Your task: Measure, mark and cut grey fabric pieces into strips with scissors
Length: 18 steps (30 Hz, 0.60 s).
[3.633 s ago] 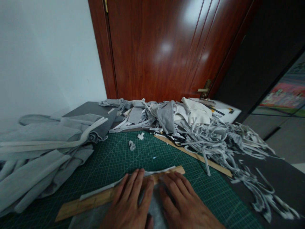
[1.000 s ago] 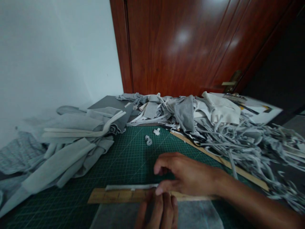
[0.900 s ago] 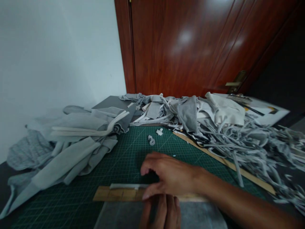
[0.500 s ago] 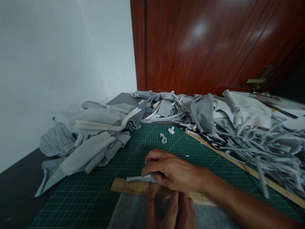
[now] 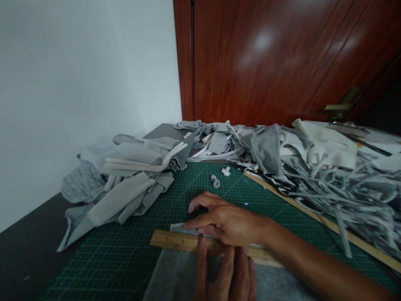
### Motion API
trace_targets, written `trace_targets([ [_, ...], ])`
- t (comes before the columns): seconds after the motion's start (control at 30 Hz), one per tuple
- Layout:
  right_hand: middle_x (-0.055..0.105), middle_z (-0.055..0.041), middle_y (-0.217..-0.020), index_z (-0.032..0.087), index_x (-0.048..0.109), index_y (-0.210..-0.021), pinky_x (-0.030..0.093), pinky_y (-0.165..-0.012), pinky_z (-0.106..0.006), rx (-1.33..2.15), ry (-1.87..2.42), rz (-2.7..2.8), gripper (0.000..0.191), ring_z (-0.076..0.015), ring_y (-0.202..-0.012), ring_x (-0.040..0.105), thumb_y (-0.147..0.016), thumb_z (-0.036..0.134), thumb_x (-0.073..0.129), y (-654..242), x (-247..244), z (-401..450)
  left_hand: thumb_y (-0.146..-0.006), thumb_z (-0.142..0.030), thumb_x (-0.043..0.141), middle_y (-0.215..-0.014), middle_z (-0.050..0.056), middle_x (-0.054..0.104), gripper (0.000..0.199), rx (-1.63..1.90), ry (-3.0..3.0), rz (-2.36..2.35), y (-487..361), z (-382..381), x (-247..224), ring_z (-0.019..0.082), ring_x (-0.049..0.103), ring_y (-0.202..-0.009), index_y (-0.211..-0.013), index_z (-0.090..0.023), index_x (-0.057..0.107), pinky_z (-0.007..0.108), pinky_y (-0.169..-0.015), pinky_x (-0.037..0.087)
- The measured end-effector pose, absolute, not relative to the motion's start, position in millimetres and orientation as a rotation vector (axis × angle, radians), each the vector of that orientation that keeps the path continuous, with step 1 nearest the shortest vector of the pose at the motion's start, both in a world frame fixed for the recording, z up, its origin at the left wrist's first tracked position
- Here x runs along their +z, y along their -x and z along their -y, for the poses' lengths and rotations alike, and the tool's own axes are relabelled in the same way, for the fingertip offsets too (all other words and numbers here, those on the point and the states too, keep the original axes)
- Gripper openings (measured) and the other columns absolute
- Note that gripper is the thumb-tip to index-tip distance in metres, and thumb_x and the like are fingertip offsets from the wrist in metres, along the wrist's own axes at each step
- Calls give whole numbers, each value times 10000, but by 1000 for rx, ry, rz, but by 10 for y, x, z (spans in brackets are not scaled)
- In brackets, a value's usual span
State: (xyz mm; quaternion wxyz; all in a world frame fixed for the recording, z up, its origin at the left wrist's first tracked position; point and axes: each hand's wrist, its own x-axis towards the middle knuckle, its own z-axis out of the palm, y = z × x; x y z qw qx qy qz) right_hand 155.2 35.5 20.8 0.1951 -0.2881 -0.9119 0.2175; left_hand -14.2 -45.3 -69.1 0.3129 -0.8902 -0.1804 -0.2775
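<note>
Grey fabric (image 5: 175,271) lies on the green cutting mat (image 5: 103,267) with a wooden ruler (image 5: 175,241) across it. My left hand (image 5: 224,271) presses on the ruler from the near side, fingers spread. Over the far side of the ruler, my right hand (image 5: 222,219) reaches in from the right, its fingers apart and fingertips touching the fabric edge (image 5: 178,227) that shows beyond the ruler. The palm side of my right hand is hidden.
Grey fabric pieces (image 5: 125,184) are heaped at the left by the wall. Small scraps (image 5: 215,181) lie beyond my hands. A long wooden strip (image 5: 300,207) and a tangle of grey strips (image 5: 351,200) are at the right. A wooden door (image 5: 250,62) stands behind.
The fingers of my right hand have spread and lie flatter on the fabric edge, which shows wider beyond the ruler. My left hand stays on the ruler. The view has shifted slightly.
</note>
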Motion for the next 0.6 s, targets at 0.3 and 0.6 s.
trace_targets([
  [0.3,635,-106,-1348,235,781,-1342,500,-1090,-379,756,809,2466,408,-216,-1271,599,-1033,61,579,-1583,142,-427,-1039,-438,661,-1596,37,602,319,-755,2319,456,182,399,-743,388,188,-1659,-1306,-277,725,760,-1301,-56],
  [0.6,666,-141,-1297,148,770,-1233,530,-1063,-390,752,786,2388,230,-230,-1204,651,-1033,108,664,-1591,126,-460,-1046,-350,658,-1570,41,629,276,-746,2432,581,138,528,-775,365,263,-1643,-1296,-268,739,698,-1331,148],
])
